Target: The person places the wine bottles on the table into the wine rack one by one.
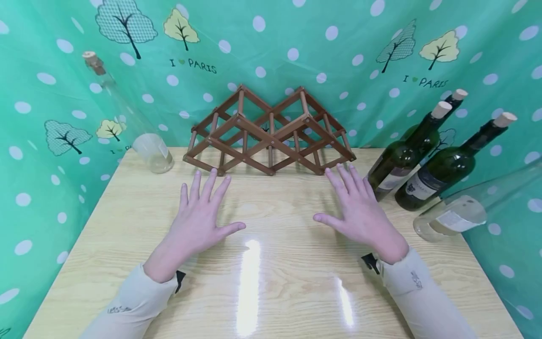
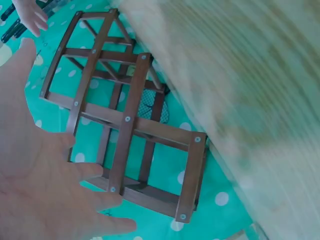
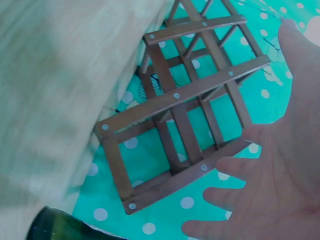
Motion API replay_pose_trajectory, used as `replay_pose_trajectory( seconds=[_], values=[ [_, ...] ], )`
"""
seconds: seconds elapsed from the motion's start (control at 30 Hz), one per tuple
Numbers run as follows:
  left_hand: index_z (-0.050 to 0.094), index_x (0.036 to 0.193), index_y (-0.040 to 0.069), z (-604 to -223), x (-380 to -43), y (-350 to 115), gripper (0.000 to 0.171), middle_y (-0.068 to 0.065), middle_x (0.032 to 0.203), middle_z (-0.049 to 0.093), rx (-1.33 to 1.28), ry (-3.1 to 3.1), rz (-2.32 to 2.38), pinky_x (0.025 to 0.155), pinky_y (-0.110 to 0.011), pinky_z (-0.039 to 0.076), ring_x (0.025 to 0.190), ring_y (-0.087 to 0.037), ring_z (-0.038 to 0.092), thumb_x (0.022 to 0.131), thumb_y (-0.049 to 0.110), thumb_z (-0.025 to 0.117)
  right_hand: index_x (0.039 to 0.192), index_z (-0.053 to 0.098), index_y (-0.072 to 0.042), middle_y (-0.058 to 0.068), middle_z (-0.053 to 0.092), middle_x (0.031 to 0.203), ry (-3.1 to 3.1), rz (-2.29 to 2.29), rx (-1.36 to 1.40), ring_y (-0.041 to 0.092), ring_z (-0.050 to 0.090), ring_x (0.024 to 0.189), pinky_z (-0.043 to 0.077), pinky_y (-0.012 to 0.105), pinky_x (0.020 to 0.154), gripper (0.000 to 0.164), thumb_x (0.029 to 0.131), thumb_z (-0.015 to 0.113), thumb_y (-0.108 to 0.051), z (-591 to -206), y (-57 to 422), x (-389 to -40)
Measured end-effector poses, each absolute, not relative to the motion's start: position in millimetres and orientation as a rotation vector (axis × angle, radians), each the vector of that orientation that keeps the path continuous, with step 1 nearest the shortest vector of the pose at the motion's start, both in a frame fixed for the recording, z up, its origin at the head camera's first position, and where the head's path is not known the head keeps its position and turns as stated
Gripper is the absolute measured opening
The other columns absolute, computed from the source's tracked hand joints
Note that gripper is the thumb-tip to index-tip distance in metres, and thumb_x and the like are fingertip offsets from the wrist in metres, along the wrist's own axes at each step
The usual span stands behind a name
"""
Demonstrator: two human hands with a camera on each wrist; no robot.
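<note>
My left hand [image 1: 196, 220] is spread over the table with fingers straight, holding nothing. On the other side my right hand [image 1: 360, 212] is spread the same way, its thumb pointing inward. Between and beyond them stands a brown wooden wine rack [image 1: 272, 136] of crossed slats, with no bottles in it. In the left wrist view the rack [image 2: 127, 119] lies past the fingertips of my left hand [image 2: 55, 185]. The right wrist view shows the rack [image 3: 176, 95] beside the fingers of my right hand [image 3: 270, 175].
Dark green corked wine bottles [image 1: 436, 176] stand at the right, near my right hand. A clear glass bottle [image 1: 450, 219] is in front of them. Another clear corked bottle [image 1: 153, 153] stands at the back left. A green dotted cloth [image 1: 271, 42] hangs behind the wooden table [image 1: 292, 282].
</note>
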State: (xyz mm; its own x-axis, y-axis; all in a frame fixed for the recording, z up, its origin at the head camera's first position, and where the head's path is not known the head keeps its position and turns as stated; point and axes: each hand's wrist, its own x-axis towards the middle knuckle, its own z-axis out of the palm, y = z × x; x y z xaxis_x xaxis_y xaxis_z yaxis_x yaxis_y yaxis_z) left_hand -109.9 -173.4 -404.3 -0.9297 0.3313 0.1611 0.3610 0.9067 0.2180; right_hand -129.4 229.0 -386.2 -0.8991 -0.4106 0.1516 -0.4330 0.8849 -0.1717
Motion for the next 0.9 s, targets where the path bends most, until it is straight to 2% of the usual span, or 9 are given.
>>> replay_pose_trajectory(
  seconds=[0.13,0.27,0.47,0.6,0.9],
  values=[
    [0.013,0.173,0.022,-401.6,-110.0,-172.6,0.118,-0.009,0.178,-0.005,-0.552,-2.928,-0.387,0.119,-0.08,0.004,0.16,-0.047,-0.009,0.086,0.082,0.065,0.173,0.004,-0.026,0.017,0.011,0.176,-2.927,0.331,0.65,0.044,0.003,0.161,0.017,0.077,0.119,0.112,0.092,0.061,-0.079,-377.8,230.5,-127.2],
    [0.017,0.172,0.021,-398.2,-111.0,-171.5,0.116,-0.009,0.178,-0.002,-0.564,-2.901,-0.396,0.119,-0.079,0.007,0.161,-0.046,-0.008,0.087,0.084,0.062,0.173,0.008,-0.024,0.018,0.017,0.175,-2.91,0.388,0.629,0.045,0.009,0.161,0.018,0.075,0.12,0.109,0.093,0.067,-0.071,-368.0,232.9,-125.4],
    [0.02,0.172,0.021,-392.3,-113.6,-169.8,0.113,-0.013,0.178,0.008,-0.584,-2.849,-0.405,0.12,-0.077,0.014,0.16,-0.049,0.005,0.087,0.083,0.063,0.173,0.011,-0.022,0.02,0.024,0.172,-2.858,0.451,0.582,0.047,0.023,0.156,0.025,0.071,0.12,0.105,0.096,0.069,-0.065,-350.4,240.4,-122.4],
    [0.023,0.171,0.02,-388.6,-115.0,-169.4,0.111,-0.016,0.176,0.016,-0.604,-2.813,-0.428,0.12,-0.075,0.017,0.159,-0.048,0.012,0.088,0.077,0.068,0.172,0.013,-0.021,0.022,0.029,0.169,-2.828,0.479,0.522,0.048,0.031,0.151,0.032,0.072,0.115,0.105,0.096,0.071,-0.063,-338.7,246.2,-120.0],
    [0.026,0.17,0.018,-381.8,-117.0,-168.2,0.105,-0.017,0.175,0.02,-0.616,-2.775,-0.469,0.12,-0.074,0.02,0.161,-0.042,0.012,0.091,0.073,0.069,0.169,0.026,-0.011,0.025,0.035,0.164,-2.735,0.561,0.413,0.048,0.036,0.148,0.036,0.072,0.111,0.098,0.096,0.078,-0.05,-321.4,258.8,-119.8]
  ],
)
